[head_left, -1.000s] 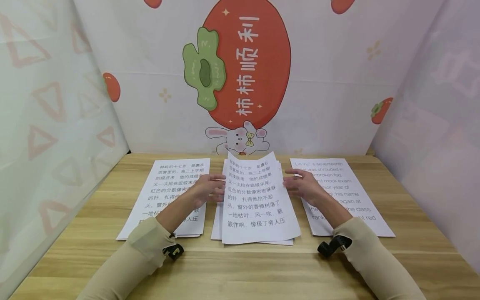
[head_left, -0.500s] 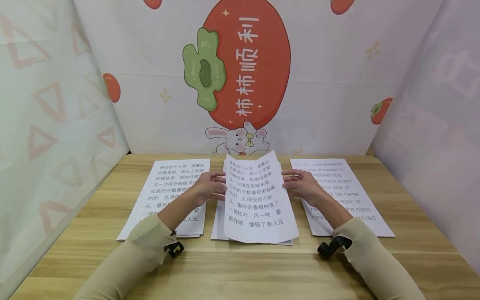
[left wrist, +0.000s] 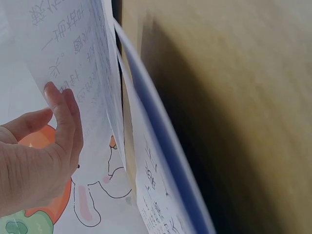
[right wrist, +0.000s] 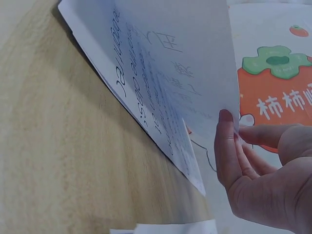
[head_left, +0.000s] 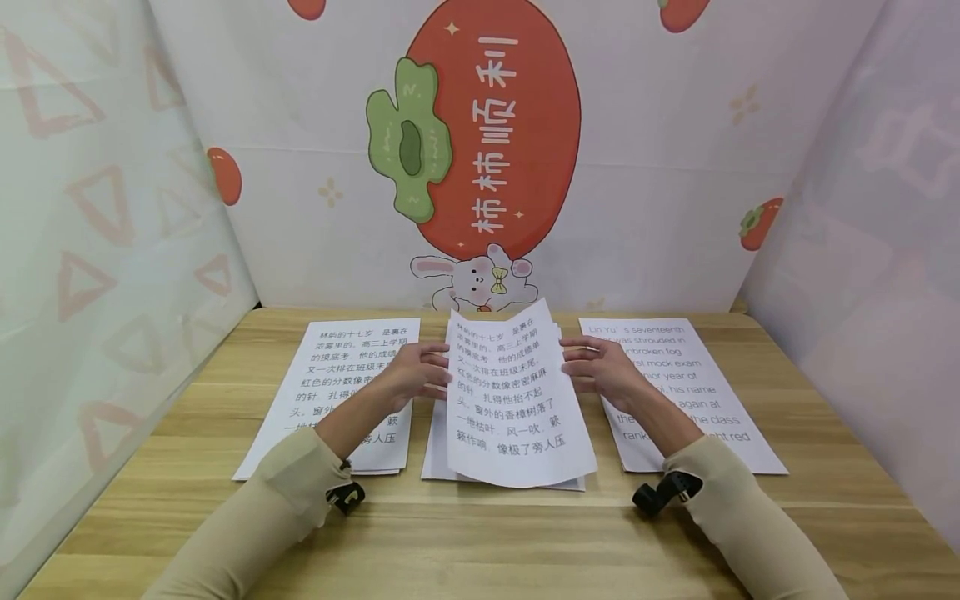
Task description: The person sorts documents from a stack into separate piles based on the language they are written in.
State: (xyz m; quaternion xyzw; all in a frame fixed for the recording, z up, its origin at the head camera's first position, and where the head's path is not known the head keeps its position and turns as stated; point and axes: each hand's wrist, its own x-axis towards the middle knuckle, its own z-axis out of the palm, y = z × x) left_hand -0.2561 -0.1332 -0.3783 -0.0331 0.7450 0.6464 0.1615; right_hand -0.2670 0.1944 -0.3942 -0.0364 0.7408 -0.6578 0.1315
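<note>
In the head view, a printed sheet of paper (head_left: 510, 417) with Chinese text is raised over the middle pile of paper (head_left: 435, 450). It bows, with its top corners up. My left hand (head_left: 411, 372) grips its left edge; in the left wrist view, this hand's fingers (left wrist: 64, 117) lie against the back of the sheet, thumb near the edge. At the opposite edge, my right hand (head_left: 606, 372) pinches the sheet between thumb and fingers, as the right wrist view shows. English print appears on the page below (right wrist: 131, 92).
A pile with Chinese text (head_left: 330, 417) lies at the left, partly under my left forearm. To the right is a page with English text (head_left: 720, 417), partly covered by my right hand. Patterned white sheeting (head_left: 300, 233) stands behind the wooden table (head_left: 495, 550).
The raised sheet has shifted slightly left at its right edge, and its lower edge bows more. My right hand has moved a little left with it; my left hand is nearly still.
</note>
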